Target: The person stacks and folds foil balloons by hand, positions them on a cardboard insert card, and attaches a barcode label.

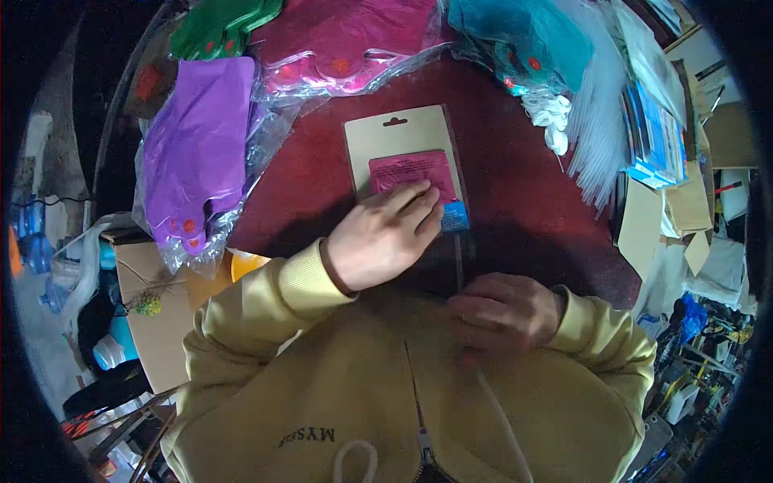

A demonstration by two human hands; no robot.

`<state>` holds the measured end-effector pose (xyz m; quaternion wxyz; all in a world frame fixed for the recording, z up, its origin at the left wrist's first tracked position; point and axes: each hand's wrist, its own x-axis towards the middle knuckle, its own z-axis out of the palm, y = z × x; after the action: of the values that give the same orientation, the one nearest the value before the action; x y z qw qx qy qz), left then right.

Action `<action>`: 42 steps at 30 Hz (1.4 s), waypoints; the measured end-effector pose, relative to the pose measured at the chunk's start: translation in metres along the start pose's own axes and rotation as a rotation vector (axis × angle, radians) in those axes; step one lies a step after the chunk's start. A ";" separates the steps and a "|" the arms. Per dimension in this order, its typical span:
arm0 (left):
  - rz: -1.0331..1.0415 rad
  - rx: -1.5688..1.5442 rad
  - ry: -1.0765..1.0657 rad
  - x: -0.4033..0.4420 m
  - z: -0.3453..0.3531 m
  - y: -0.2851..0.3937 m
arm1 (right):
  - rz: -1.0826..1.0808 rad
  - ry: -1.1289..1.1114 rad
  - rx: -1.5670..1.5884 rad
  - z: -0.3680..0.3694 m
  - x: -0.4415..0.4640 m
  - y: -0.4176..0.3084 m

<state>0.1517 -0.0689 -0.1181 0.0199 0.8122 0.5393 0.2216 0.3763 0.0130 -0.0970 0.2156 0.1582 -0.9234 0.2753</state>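
A beige backing card (385,133) with a hanging slot lies in a clear plastic sleeve on the dark red tabletop. On the card sits a pink packet (409,167) with small dark print. A blue piece (456,217) shows at its lower right corner. My left hand (386,239) rests on the packet, its fingers stretched out and lying flat, partly covering it. My right hand (507,312) is close to my body, below the lower end of the sleeve. Motion blurs its fingers, and whether anything is in them is unclear.
Bagged purple (197,145), green (221,28), pink (346,36) and teal pieces (523,40) ring the table's left and far sides. Clear plastic strips (596,129), a white bundle (549,121) and a blue-and-white stack (654,137) lie right. A cardboard box (153,314) stands left.
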 end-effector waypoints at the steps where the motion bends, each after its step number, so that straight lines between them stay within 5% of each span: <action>1: 0.016 0.053 -0.024 0.001 -0.004 0.002 | -0.002 -0.021 0.025 -0.003 0.002 0.000; 21: -0.186 -0.023 0.095 0.009 0.014 0.003 | 0.073 -0.115 -0.033 0.006 0.006 0.013; 33: -0.157 -0.071 0.029 0.010 0.011 0.000 | 0.560 0.005 -0.387 -0.008 0.023 0.052; 42: -0.190 -0.041 0.080 0.014 0.010 -0.003 | 0.574 0.061 -0.395 0.004 0.024 0.047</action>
<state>0.1576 -0.0536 -0.1237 0.0357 0.7473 0.6095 0.2622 0.3349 0.0441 -0.1090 0.1832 -0.1610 -0.9589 0.1451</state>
